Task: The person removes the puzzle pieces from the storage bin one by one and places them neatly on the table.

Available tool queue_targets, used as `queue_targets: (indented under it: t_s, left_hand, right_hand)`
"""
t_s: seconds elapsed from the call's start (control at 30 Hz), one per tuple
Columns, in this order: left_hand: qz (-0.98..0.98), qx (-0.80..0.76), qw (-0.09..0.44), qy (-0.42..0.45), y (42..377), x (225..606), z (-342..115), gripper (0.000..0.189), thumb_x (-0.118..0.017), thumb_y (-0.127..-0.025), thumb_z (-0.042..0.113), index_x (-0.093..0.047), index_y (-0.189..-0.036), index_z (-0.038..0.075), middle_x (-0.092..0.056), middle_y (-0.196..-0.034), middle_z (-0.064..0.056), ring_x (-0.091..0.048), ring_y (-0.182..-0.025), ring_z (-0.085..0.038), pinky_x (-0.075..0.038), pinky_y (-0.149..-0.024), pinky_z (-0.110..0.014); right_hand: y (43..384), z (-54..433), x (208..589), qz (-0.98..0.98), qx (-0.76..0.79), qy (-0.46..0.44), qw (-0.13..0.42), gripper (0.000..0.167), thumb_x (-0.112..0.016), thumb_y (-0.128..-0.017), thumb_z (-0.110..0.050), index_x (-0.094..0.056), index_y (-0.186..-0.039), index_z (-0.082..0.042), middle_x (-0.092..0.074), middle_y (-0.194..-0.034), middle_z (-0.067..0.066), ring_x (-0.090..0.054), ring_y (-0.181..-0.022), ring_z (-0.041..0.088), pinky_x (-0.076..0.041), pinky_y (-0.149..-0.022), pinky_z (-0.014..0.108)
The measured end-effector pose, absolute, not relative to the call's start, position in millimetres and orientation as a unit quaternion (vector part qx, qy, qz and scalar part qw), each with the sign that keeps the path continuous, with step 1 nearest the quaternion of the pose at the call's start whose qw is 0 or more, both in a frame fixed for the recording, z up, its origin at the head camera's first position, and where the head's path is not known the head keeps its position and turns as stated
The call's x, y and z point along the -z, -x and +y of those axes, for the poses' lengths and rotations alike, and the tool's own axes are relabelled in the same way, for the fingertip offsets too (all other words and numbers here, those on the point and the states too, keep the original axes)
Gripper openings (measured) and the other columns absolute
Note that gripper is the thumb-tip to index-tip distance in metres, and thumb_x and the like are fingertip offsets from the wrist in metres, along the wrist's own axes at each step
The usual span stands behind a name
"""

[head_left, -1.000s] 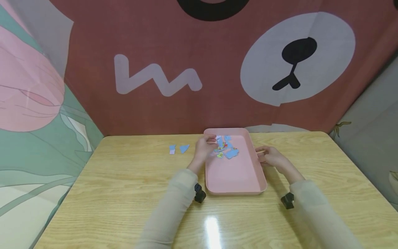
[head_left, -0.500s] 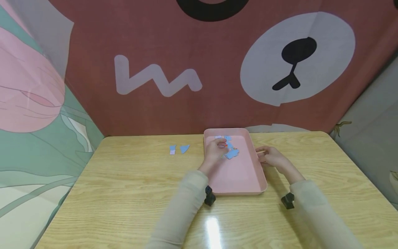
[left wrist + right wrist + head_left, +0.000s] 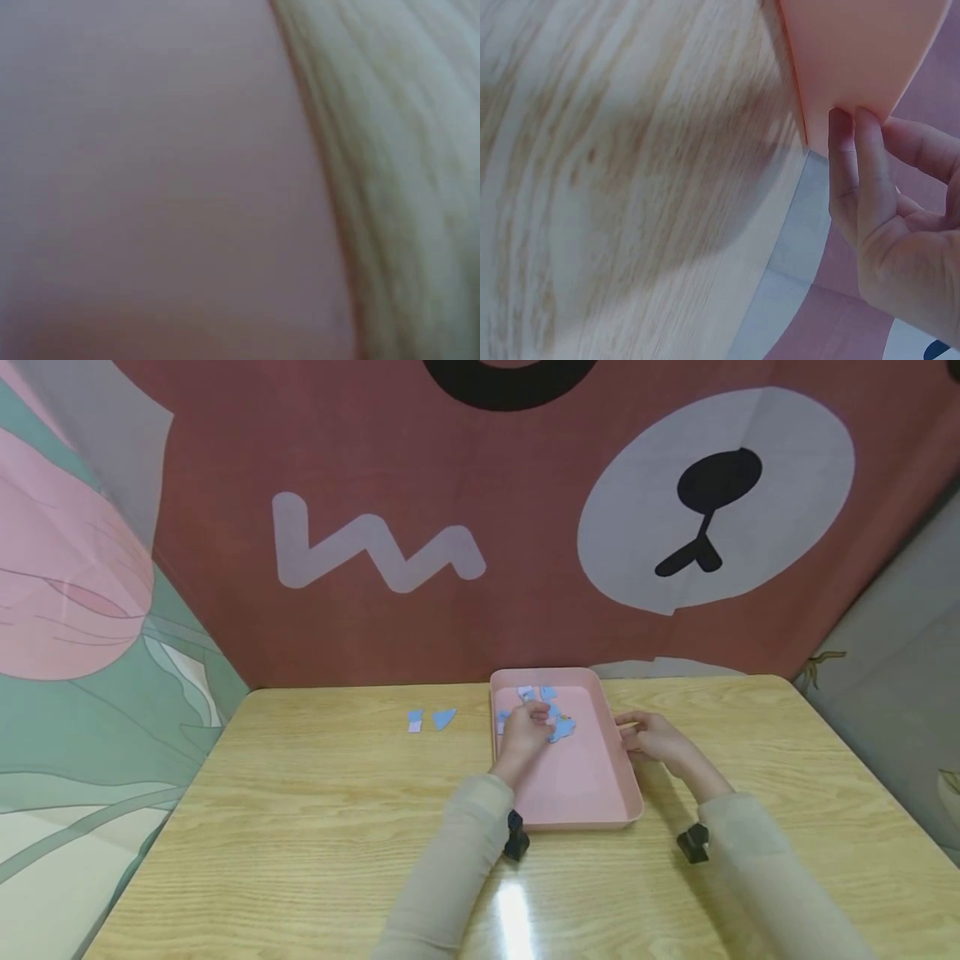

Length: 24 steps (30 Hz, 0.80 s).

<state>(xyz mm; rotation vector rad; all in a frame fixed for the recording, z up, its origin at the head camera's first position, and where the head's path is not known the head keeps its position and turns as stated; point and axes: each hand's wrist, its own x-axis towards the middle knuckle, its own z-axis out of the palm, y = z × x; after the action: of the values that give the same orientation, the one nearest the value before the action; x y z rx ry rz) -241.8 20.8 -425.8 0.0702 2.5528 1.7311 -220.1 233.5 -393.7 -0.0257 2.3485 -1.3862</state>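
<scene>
A shallow pink tray [image 3: 577,785] stands at the back middle of the table. Several small cut puzzle pieces [image 3: 564,728], mostly blue, lie in its far half. My left hand [image 3: 527,735] is over the tray with its fingers bent down among them, covering some. I cannot tell whether it pinches a piece. Close by, a blue and white piece [image 3: 502,722] lies at the tray's left wall. My right hand [image 3: 651,742] holds the tray's right side; in the right wrist view its fingertips [image 3: 868,120] press the outer wall, with another finger at the rim.
On the wood-grain table [image 3: 300,827], left of the tray, lie a blue and white piece [image 3: 416,721] and a blue triangular piece [image 3: 444,718]. A printed cloth [image 3: 375,635] hangs behind the table's far edge. The left wrist view is mostly blurred pink.
My left hand has moved right from the tray's left edge to over the pieces, uncovering the blue and white piece at the left wall. My right hand has stayed at the tray's right side.
</scene>
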Motion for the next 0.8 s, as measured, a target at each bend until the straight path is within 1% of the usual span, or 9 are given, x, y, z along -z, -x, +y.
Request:
queue_targets:
  t_s: [0.27,0.5,0.67,0.8]
  left_hand:
    - [0.838,-0.544,0.03,-0.02,243.4,429.4,20.5,0.032,-0.066,-0.084,0.0,-0.064,-0.116,0.0,-0.067,-0.115,-0.014,-0.063,-0.111,-0.025,-0.055,-0.09,-0.027]
    - [0.844,-0.535,0.036,-0.015,244.1,433.3,20.6,0.034,-0.067,-0.084,0.0,-0.064,-0.118,0.001,-0.068,-0.115,-0.011,-0.062,-0.11,-0.023,-0.054,-0.092,-0.028]
    - [0.858,-0.511,0.043,-0.026,244.7,432.6,21.3,0.035,-0.067,-0.083,-0.001,-0.064,-0.118,0.0,-0.068,-0.112,-0.012,-0.063,-0.106,-0.023,-0.054,-0.091,-0.027]
    - [0.879,-0.472,0.046,-0.046,244.4,433.6,22.4,0.033,-0.068,-0.083,0.0,-0.065,-0.116,0.0,-0.068,-0.111,-0.011,-0.064,-0.103,-0.022,-0.054,-0.089,-0.027]
  right_hand:
    - [220.0,232.2,391.8,0.841,0.5,0.009,0.207,0.056,-0.049,-0.089,0.0,-0.029,-0.139,0.016,-0.054,-0.121,0.031,-0.062,-0.087,0.005,-0.057,-0.079,0.024]
    - [219.6,233.1,390.3,0.842,0.497,0.013,0.206,0.056,-0.049,-0.089,0.0,-0.029,-0.138,0.017,-0.052,-0.123,0.034,-0.062,-0.087,0.006,-0.057,-0.078,0.023]
    - [219.9,232.5,390.2,0.844,0.495,0.013,0.207,0.055,-0.05,-0.09,-0.001,-0.03,-0.139,0.016,-0.05,-0.126,0.035,-0.062,-0.088,0.006,-0.057,-0.081,0.025]
    - [220.0,232.3,391.9,0.843,0.496,0.012,0.207,0.054,-0.05,-0.09,0.0,-0.03,-0.138,0.016,-0.051,-0.125,0.035,-0.062,-0.088,0.005,-0.057,-0.08,0.024]
